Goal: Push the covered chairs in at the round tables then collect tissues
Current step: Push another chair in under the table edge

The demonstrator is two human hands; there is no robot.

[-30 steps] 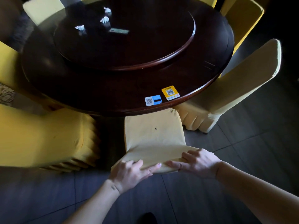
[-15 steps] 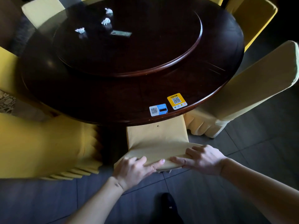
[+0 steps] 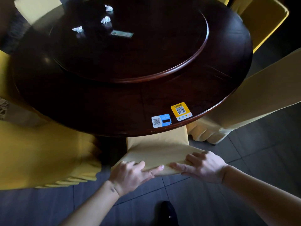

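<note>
Both hands, left hand (image 3: pixel 130 174) and right hand (image 3: pixel 203 167), grip clamped over the covered chair (image 3: pixel 156 147) top to steer it, seat tucked under the worktop (image 3: pixel 114 111); tissues (image 3: pixel 105 20) wait on the turntable.

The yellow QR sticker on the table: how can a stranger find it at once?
Start at the dark round table and follow its near edge, just above the chair that both hands hold. Two stickers lie there side by side; the yellow QR sticker is the right one, while its neighbour is blue and white.
</note>
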